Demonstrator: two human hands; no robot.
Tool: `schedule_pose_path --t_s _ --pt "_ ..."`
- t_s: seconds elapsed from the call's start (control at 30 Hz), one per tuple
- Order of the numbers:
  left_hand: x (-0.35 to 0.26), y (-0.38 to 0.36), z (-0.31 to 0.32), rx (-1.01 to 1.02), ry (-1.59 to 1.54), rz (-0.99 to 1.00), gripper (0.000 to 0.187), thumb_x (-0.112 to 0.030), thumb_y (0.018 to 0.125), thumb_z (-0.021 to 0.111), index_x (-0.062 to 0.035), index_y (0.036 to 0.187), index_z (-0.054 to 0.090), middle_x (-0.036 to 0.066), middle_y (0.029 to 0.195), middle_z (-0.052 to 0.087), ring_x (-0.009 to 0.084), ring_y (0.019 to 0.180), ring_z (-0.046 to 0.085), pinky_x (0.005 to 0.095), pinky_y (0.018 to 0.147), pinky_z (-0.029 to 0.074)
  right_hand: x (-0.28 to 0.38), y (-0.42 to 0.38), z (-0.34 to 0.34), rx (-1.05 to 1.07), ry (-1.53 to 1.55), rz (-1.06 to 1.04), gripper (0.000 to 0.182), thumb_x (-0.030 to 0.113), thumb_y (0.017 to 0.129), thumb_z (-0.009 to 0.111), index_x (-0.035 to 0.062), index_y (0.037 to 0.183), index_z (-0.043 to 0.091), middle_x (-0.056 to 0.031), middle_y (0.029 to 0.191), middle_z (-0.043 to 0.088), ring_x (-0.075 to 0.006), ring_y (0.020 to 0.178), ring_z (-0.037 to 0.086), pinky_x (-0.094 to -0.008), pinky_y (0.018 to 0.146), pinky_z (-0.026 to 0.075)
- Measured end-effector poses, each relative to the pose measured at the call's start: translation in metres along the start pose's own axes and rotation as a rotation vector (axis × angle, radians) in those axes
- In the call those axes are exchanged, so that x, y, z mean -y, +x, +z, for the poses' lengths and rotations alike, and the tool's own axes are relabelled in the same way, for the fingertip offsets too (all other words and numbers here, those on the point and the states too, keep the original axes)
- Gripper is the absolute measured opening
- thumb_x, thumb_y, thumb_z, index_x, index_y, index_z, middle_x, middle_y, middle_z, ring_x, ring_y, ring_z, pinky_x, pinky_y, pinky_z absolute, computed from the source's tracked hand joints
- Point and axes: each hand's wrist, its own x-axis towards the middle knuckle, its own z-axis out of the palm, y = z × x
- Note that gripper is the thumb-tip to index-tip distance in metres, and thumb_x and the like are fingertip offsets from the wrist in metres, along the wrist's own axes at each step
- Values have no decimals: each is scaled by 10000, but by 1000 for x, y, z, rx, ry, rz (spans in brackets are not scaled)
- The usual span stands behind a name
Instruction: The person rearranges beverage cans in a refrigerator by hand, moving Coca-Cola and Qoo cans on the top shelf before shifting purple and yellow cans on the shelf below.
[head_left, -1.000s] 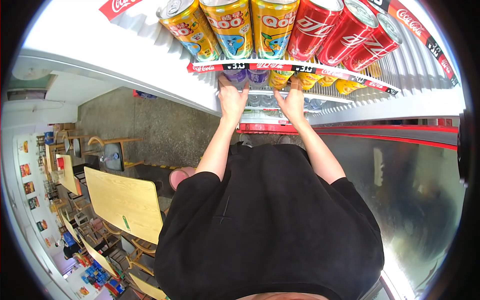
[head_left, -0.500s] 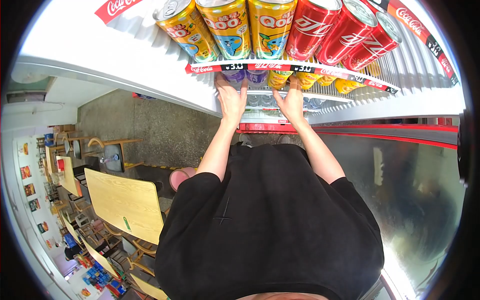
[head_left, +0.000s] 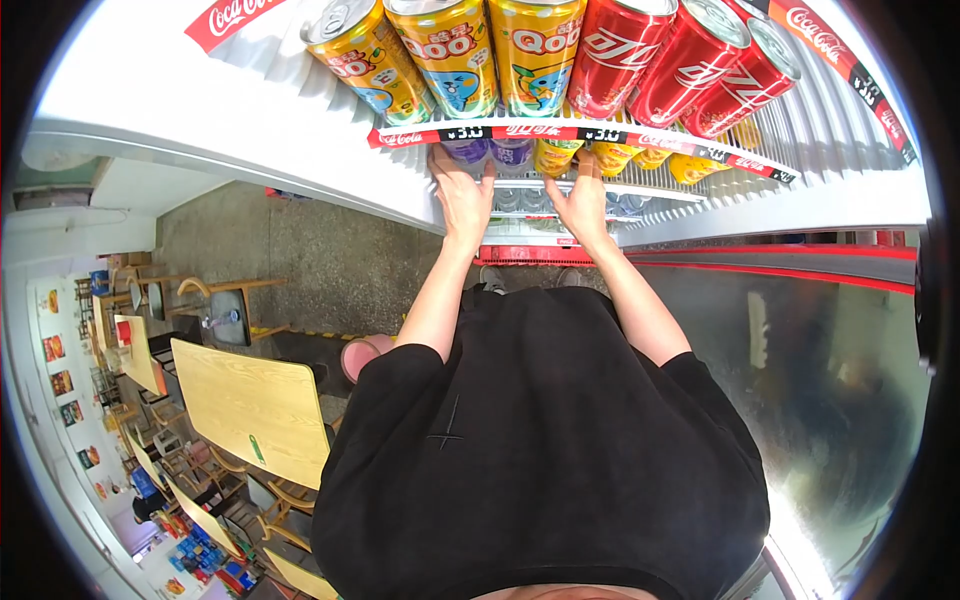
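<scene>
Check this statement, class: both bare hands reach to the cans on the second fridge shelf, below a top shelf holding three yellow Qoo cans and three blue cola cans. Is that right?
Not quite. In the head view the three cola cans on the top shelf are red, not blue. The rest stands: the left hand and right hand reach to the second-shelf cans, below the three yellow Qoo cans.

Speckled grey concrete floor (head_left: 330, 260) below; light wooden tables (head_left: 250, 405) with bentwood chairs (head_left: 285, 495) ranked along left side. White wall (head_left: 30, 330) hung with small food posters (head_left: 52, 348). Glass cooler door (head_left: 830, 400) at right, reflecting daylight.
</scene>
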Motion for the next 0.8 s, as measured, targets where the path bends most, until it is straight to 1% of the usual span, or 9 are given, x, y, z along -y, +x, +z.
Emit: schedule_pose_path --t_s 0.17,0.27,0.37,0.47,0.67,0.8 --pt "8 -1 6 -32 20 35 1001 -246 854 815 155 1506 170 430 1437 336 590 1302 424 565 1086 418 1 0 -1 -6 1 -13 688 155 815 814 -65 1359 454 -280 1197 596 -464 1092 609 -513 939 504" --pt "6 -2 7 -33 14 17 995 -242 859 809 156 1506 165 436 1429 335 597 1292 425 569 1083 417 1 0 -1 -8 13 -12 689 149 813 814 -66 1360 453 -282 1193 597 -466 1093 609 -515 938 503" --pt "5 -2 8 -49 23 72 964 -173 875 785 105 1531 135 419 1413 327 603 1256 450 587 1031 443 1 0 -1 -3 12 -4 691 145 812 813 -66 1361 451 -281 1193 597 -466 1095 609 -515 937 504" --pt "4 -1 6 -35 1 35 978 -230 874 793 151 1510 155 425 1429 333 597 1286 430 577 1074 415 2 1 -1 0 7 -2 689 142 813 812 -66 1362 450 -278 1191 596 -466 1094 609 -513 935 504" --pt "5 0 8 -67 -32 42 936 -208 905 761 148 1518 149 431 1440 327 593 1308 414 568 1100 392 1 1 -1 -1 6 -6 680 138 812 810 -65 1355 453 -280 1186 598 -469 1095 608 -513 932 504" --pt "9 -1 11 -96 1 96 981 -206 906 759 151 1538 99 449 1472 290 591 1345 375 559 1137 357 2 1 -1 -21 -8 -29 678 139 814 808 -68 1353 453 -288 1192 592 -475 1096 604 -519 935 502"
